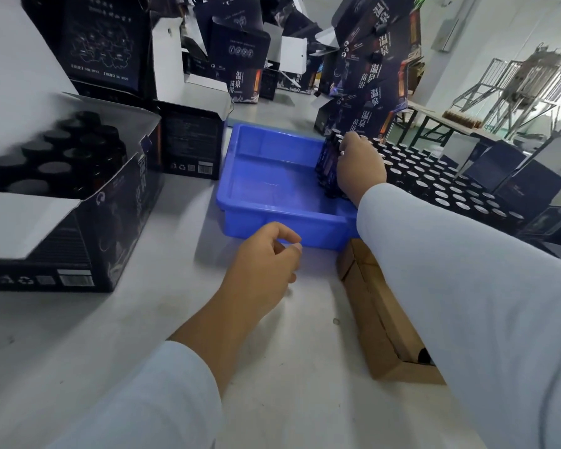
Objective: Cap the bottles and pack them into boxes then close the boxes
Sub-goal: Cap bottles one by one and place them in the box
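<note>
A blue plastic tray sits mid-table with a few dark bottles standing at its right side. My right hand reaches over them, fingers curled round the tops of the bottles. My left hand hovers above the table just in front of the tray, fingers loosely curled, holding nothing. An open dark box at the left is filled with several black-capped bottles. To the right of the tray stand several uncapped bottles in rows.
A brown cardboard box lies by my right arm. Open and stacked dark printed boxes crowd the back of the white table. A tall stack leans at the back right. Metal frames stand further right.
</note>
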